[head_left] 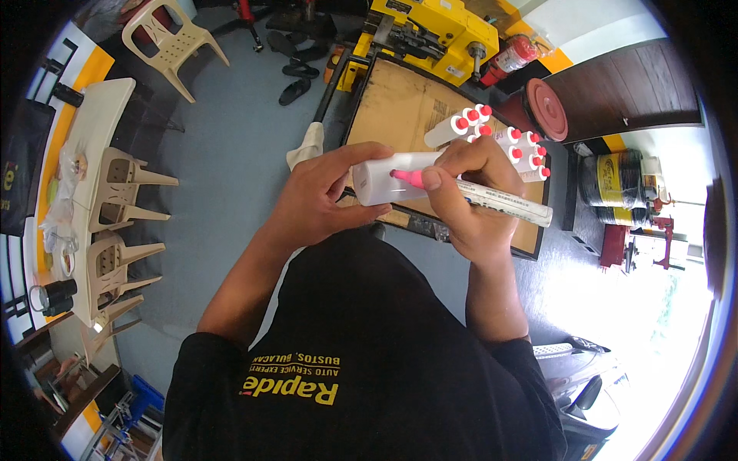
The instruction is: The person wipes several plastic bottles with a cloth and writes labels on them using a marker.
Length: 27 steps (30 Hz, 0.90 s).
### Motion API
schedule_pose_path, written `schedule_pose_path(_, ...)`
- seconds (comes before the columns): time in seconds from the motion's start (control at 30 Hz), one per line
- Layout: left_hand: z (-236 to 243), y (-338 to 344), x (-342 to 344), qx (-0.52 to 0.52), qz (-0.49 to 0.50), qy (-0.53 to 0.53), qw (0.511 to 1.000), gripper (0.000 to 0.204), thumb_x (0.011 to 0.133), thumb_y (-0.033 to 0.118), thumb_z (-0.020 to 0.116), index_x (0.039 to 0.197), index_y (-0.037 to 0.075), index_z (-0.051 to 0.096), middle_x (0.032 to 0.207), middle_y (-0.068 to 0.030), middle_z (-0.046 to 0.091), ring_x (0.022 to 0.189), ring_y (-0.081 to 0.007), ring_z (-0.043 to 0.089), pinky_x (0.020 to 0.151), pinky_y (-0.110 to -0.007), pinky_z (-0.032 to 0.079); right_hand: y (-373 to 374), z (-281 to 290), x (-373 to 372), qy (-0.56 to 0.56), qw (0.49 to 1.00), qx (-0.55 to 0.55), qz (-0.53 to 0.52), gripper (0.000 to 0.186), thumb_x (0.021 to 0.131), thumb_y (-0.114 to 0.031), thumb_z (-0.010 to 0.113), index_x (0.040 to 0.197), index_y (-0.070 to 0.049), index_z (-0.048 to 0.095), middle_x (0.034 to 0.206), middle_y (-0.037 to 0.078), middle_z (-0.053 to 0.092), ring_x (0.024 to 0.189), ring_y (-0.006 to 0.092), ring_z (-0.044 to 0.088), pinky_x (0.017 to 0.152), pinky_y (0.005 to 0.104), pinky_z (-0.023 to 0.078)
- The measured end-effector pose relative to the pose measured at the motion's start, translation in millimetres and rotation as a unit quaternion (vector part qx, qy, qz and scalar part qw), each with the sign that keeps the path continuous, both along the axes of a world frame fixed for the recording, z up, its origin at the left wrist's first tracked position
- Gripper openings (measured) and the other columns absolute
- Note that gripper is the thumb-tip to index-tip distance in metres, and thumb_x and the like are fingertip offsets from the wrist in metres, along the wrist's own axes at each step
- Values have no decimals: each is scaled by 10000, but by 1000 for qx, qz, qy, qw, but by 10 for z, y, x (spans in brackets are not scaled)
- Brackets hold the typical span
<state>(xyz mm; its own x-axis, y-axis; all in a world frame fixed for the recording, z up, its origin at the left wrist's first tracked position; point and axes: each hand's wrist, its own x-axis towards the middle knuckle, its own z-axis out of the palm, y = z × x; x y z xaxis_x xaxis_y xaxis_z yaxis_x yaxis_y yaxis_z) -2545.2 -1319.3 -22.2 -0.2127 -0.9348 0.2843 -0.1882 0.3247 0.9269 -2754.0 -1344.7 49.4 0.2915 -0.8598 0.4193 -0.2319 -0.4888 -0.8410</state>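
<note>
My left hand [319, 192] is closed around a white plastic bottle [374, 181], tilted on its side with its base toward the left. Thumb and fingers grip it near the base, while its other end is hidden behind my right hand [477, 196]. That hand pinches a white paint marker [511, 206] with a pink tip. The tip touches, or is very close to, the bottle's side, where a small dark mark shows. Beyond my hands, several white bottles with red caps [446, 131] stand in groups on a cardboard-covered table [400, 92].
A yellow machine [453, 34] sits at the table's far side, near a red fire extinguisher [513, 55] and a lidded reddish bin [547, 110]. On the left are beige plastic chairs [115, 188] along a long table [100, 115]. Dark slippers [296, 91] lie on the grey floor.
</note>
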Motion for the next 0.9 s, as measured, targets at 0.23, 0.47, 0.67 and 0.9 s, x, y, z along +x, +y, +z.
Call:
schedule_pose_path(0.23,-32,13,31,18,17,14,1000,626,705,156,886,1282,118,646,965,7,681,612,-49,424,545,-233,349,45,54,-1,57,998,-28,12,189,822,-110,803,792,-37,631,684,78,651,580,150,594,551,285,438)
schedule_pose_path(0.47,7,32,31,30,9,29,999,625,707,168,888,1280,110,645,962,15,667,618,-42,416,544,-228,340,57,53,40,3,999,-42,0,188,809,-107,813,787,-44,637,685,87,653,597,168,626,562,294,460)
schedule_pose_path(0.67,-61,20,31,8,12,54,998,630,710,163,885,1289,111,643,965,3,668,621,-49,419,545,-227,340,26,72,105,56,996,-71,3,191,797,-92,814,769,-41,632,683,88,646,587,178,620,556,296,461)
schedule_pose_path(0.9,-8,67,45,26,11,30,999,638,725,147,878,1310,103,627,925,16,642,656,-29,421,553,-209,333,136,124,-9,92,995,-43,3,197,798,-103,809,748,-49,627,671,87,632,562,186,598,546,311,457)
